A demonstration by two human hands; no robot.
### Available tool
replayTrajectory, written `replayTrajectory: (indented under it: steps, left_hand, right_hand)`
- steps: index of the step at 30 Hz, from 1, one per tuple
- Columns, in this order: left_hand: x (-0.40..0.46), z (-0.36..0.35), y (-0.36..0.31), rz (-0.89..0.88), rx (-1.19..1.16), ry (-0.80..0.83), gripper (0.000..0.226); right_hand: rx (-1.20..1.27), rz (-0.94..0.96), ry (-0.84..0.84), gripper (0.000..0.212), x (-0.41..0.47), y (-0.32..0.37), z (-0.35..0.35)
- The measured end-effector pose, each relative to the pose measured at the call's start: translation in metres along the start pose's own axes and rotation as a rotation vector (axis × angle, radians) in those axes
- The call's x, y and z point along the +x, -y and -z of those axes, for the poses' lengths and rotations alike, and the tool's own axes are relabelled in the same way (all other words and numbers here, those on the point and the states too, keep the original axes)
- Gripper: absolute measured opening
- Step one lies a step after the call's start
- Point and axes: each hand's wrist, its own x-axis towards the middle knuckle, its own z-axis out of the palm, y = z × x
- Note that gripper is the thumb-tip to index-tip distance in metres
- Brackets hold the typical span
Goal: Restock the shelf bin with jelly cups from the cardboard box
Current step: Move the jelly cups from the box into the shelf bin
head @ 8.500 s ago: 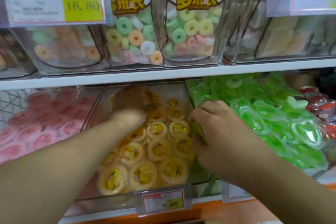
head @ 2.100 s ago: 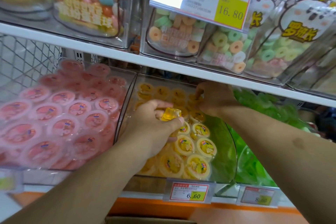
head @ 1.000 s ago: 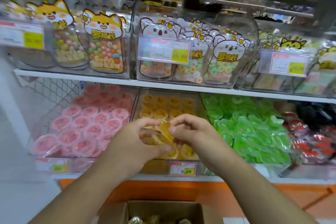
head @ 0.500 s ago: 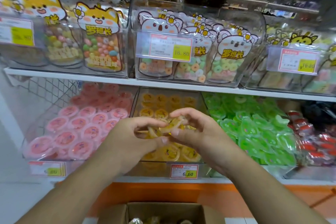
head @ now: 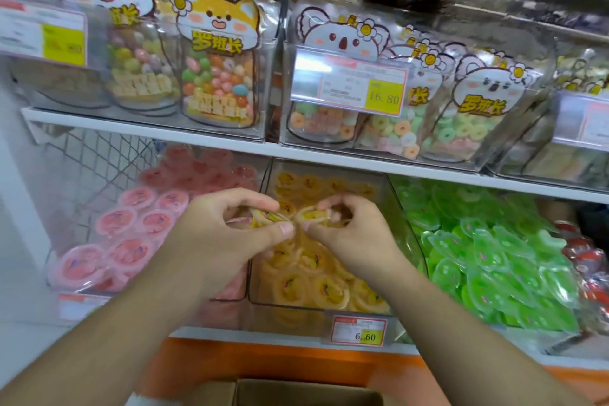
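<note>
A shop shelf (head: 313, 155) full of sweets. The left hand (head: 227, 241) and right hand (head: 349, 234) each pinch a yellow jelly cup (head: 268, 217) just above the clear shelf bin (head: 408, 241), probably ready to drop in; the cardboard box (head: 306, 392) waits below

left hand (head: 227, 234) | right hand (head: 346, 231) | drawn slightly apart since half-second ago | each now pinching own jelly cup (head: 268, 217)
</note>
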Motion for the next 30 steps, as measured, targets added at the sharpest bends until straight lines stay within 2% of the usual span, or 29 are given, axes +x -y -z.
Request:
replayTrajectory:
  steps: [5, 9, 15, 21, 24, 28, 30]
  left_hand:
    - [0.006, 0.008, 0.005, -0.001, -0.016, -0.017, 0.024]
    - [0.007, 0.011, 0.006, 0.003, -0.022, -0.017, 0.021]
    - [0.007, 0.011, 0.006, 0.013, -0.040, -0.016, 0.022]
    - [0.005, 0.010, 0.006, 0.023, -0.002, -0.041, 0.030]
    - [0.005, 0.006, 0.006, 0.008, -0.010, -0.054, 0.043]
    - [0.005, -0.004, 0.010, -0.029, 0.018, -0.045, 0.052]
    - [0.005, -0.010, 0.010, -0.027, 0.040, -0.019, 0.054]
  right_hand:
    - [-0.184, 0.042, -0.005, 0.046, 0.038, 0.000, -0.037]
    - [-0.222, 0.109, 0.027, 0.035, 0.053, -0.004, -0.056]
    - [-0.278, 0.289, -0.079, 0.018, 0.051, -0.010, -0.063]
    - [-0.367, 0.247, -0.008, 0.028, 0.045, -0.005, -0.050]
    - [-0.222, 0.108, 0.027, 0.029, 0.031, 0.005, -0.032]
    - [0.256, -0.004, 0.146, 0.019, 0.000, 0.020, 0.000]
    - [0.381, -0.003, 0.246, 0.018, -0.017, 0.027, 0.014]
